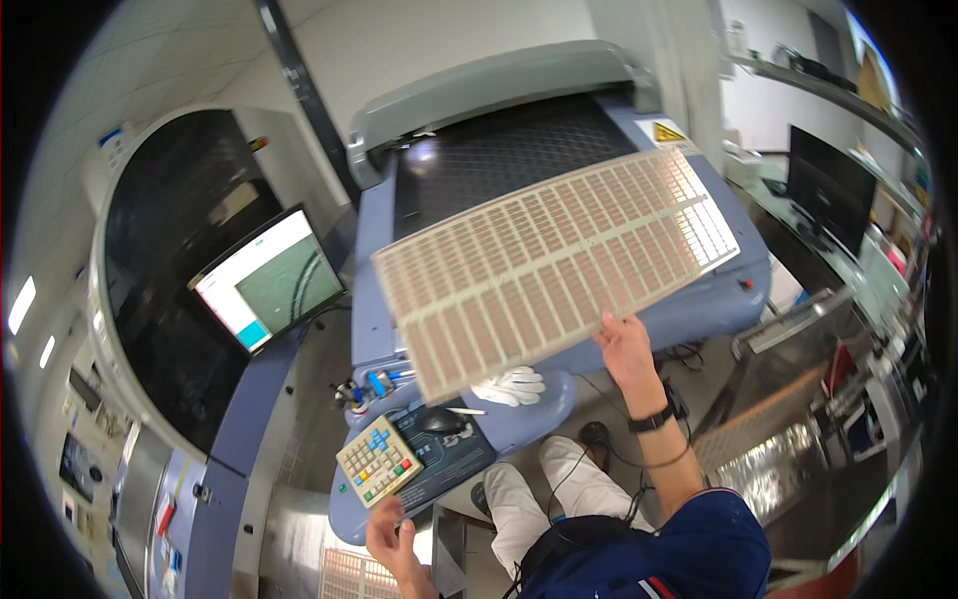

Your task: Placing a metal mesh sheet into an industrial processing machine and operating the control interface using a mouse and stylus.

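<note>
A large, thin circuit board panel [559,255], pale with rows of small copper-toned rectangles, is held up in front of the machine bed. My right hand [627,351] grips its near edge, right of the middle, fingers and thumb pinched on the rim. The panel tilts, its right end higher in view and catching the light. Lower down, my left hand [389,539] is just below the beige keypad [379,461], holding nothing, with thumb and fingers apart. Beneath and beside it lies a second similar panel [349,576], partly cut off by the lower edge.
Behind the panel is a machine with a dark bed [499,150] and grey cover [499,85]. A mouse [439,420] sits on a dark mat [449,461], near white gloves [511,386]. At left stands a lit monitor [269,280]; at right, a metal-framed rack [798,324].
</note>
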The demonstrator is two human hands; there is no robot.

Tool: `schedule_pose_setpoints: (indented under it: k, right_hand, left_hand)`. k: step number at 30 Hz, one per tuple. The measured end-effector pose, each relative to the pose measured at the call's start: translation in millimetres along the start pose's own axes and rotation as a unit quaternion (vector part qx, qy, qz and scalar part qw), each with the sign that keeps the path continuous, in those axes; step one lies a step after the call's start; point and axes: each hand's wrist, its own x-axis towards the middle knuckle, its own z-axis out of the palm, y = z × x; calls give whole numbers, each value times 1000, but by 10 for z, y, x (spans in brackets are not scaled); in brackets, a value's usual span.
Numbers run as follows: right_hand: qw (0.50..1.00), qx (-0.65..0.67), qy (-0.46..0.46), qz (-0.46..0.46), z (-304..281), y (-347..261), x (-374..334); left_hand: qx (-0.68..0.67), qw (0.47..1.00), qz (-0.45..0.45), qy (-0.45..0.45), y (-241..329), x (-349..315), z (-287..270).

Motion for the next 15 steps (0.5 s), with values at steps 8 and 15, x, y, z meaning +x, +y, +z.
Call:
schedule_pose_setpoints:
  k: [8,15]
  right_hand:
    - [999,-21,-22,-18,-847,-699,-1888]
    - [944,-75,322,5,-1836,-802,-2961]
  left_hand:
    - [-393,860,-137,-296,348,877,1551]
    - [-219,923,-63,-309,191,-28,2711]
